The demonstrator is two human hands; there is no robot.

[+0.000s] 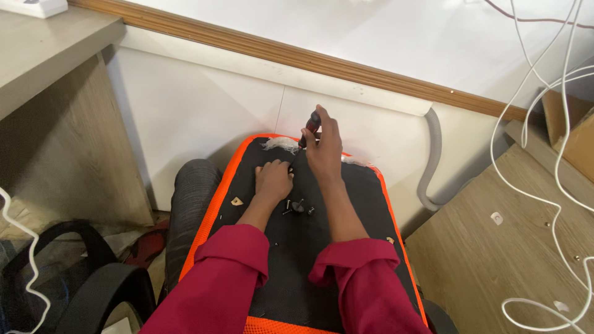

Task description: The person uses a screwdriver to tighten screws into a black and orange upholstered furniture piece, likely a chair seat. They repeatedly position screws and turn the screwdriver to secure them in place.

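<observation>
The right hand [325,145] was closed around the handle of a screwdriver [311,127], whose long axis ran steeply down and away to the far edge of the black, orange-rimmed seat panel [359,204]. The left hand [273,179] lay just beside it, fingers curled and pressed flat on the panel, holding nothing visible. Loose screws [298,207] lay between the forearms, nearer the person.

White wall panel [204,105] runs behind, topped by a wooden trim strip [346,65]. Grey corrugated hose [433,154] curves down the wall at right. White cables [544,117] hang over a light wood board [495,260] lying lower right. Wooden cabinet side [55,148] at left, black curved chair armrest [93,291] beside it, lower left corner.
</observation>
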